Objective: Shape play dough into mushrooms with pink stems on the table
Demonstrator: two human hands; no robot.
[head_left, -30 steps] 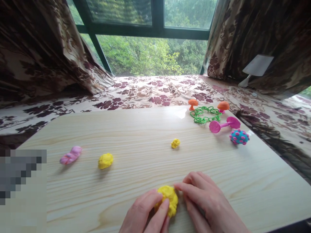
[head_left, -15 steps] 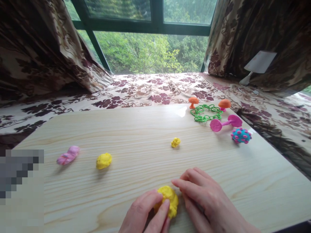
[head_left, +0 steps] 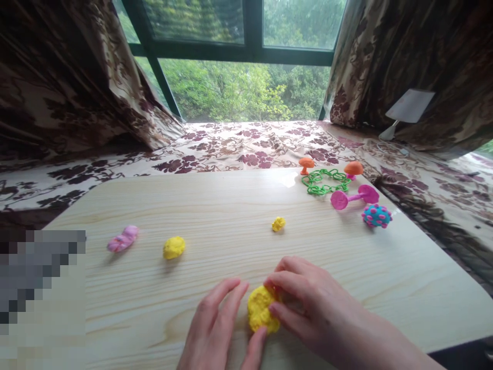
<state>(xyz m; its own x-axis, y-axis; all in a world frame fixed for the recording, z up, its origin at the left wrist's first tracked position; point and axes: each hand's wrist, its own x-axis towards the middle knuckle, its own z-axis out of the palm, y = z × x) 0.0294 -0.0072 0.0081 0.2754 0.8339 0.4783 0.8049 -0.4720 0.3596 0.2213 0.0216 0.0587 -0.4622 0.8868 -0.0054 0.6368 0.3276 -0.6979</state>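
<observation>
Large yellow lump: it sits on the pale wooden table (head_left: 208, 205) at your near edge, between your two hands, its top uneven and creased.
Right hand: your right hand (head_left: 327, 308) pinches the lump (head_left: 260, 311) along its right side, forefinger at the far part and thumb lower down.
Left hand: your left hand (head_left: 210, 321) is spread, its fingers lifted just beside the lump's left side; the thumb reaches under to the near edge and seems to touch it.
Handling: press with the pads, lightly and evenly, and let the left fingers brace the free side while the right pinches. A hard squeeze on one side would likely push the soft mass out of round or split the creases; small turns between presses should spread the force.
Pointing: the lump has no clear tip or front, so you can't read a heading from it.
Long axis: it looks slightly longer running away from you than across, though your right fingertips cover part of that edge.
Farther left: a smaller yellow lump (head_left: 174, 247) and a twisted pink piece (head_left: 123, 239) lie apart from your hands.
Ahead: a little yellow bit (head_left: 278, 224) lies beyond the lump; a pink dumbbell shape (head_left: 339, 200) and a blue knobbed ball (head_left: 377, 216) rest farther right.
</observation>
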